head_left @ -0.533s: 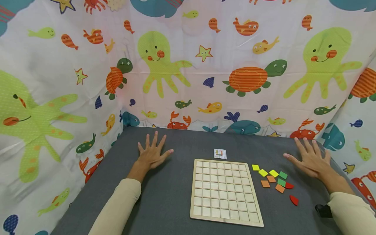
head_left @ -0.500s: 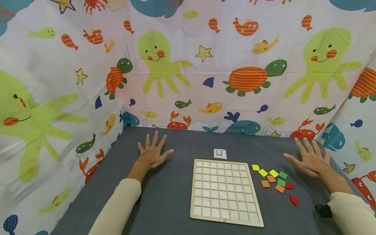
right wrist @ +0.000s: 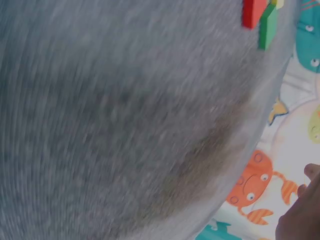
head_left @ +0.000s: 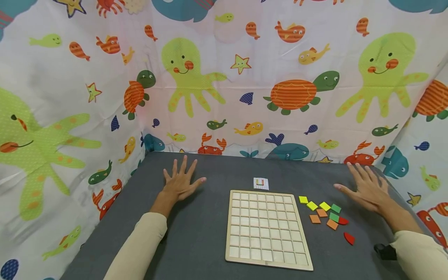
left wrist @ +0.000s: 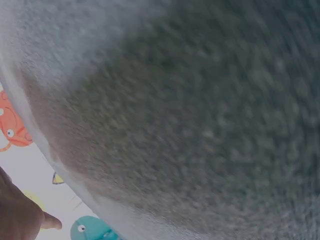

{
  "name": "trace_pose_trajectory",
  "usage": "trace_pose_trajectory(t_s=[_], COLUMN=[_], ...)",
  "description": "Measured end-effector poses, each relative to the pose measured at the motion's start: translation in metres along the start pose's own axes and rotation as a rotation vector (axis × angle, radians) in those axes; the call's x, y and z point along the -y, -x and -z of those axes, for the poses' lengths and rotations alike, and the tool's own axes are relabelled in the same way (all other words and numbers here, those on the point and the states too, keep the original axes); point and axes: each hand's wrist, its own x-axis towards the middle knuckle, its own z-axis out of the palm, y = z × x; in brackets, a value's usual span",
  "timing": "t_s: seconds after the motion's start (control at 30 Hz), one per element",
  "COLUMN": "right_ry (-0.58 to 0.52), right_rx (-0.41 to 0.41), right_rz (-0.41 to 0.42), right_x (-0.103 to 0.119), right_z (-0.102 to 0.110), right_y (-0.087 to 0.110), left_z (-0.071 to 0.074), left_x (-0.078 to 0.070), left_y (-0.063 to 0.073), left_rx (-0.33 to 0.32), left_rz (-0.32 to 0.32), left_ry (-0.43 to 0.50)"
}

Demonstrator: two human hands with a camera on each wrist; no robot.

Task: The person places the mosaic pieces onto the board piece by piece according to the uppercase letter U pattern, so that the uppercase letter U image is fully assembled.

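Note:
My left hand (head_left: 179, 184) is spread over the left part of the grey table, fingers straight and apart, holding nothing. On the other side my right hand (head_left: 369, 191) is spread the same way, with nothing in it. Nearest to it lie loose flat pieces: yellow squares (head_left: 312, 206), green squares (head_left: 334, 217), orange squares (head_left: 315, 219) and red rounded pieces (head_left: 349, 238). Between the hands lies a wooden grid board (head_left: 266, 229), its cells bare. A small card (head_left: 261, 183) with a coloured pattern on a grid sits just behind the board.
The dark grey tabletop (head_left: 196, 233) runs back to a curtain (head_left: 224, 97) printed with sea animals, which also hangs at both sides. A small black object (head_left: 385, 252) shows at the right wrist, by the sleeve.
The head view has shifted very slightly, so everything sits a little further left. The right hand has moved slightly left and up; the pieces and board keep their places.

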Motion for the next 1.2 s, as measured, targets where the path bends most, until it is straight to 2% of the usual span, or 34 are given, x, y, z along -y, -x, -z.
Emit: trace_pose_trajectory(t_s=[0.1,0.17,0.37,0.6,0.67,0.83,0.93,1.2], right_ry=[-0.020,-0.028,-0.070,-0.175,-0.198,-0.251,-0.275,-0.291], right_rx=[0.011,0.025,0.083,0.122,0.133,0.158,0.180,0.217], right_rz=[0.014,0.019,0.041,0.112,0.133,0.194,0.211,0.234], right_x=[0.012,0.021,0.050,0.072,0.076,0.087,0.094,0.103], right_z=[0.002,0.003,0.002,-0.005,-0.008,-0.017,-0.022,-0.031], right_y=[-0.002,-0.003,-0.004,0.000,0.001,0.003,0.002,0.000], left_z=[0.003,0.005,0.009,0.010,0.009,0.004,-0.001,-0.009], left_x=[-0.005,-0.011,-0.037,-0.066,-0.073,-0.090,-0.099,-0.115], left_y=[0.002,0.004,0.016,0.038,0.045,0.061,0.068,0.082], left_rx=[0.004,0.007,-0.006,-0.046,-0.026,0.096,0.155,0.222], left_rz=[-0.003,-0.008,-0.004,0.003,0.009,0.015,0.010,0.018], left_ry=[0.036,0.094,0.341,0.603,0.667,0.818,0.867,0.974])
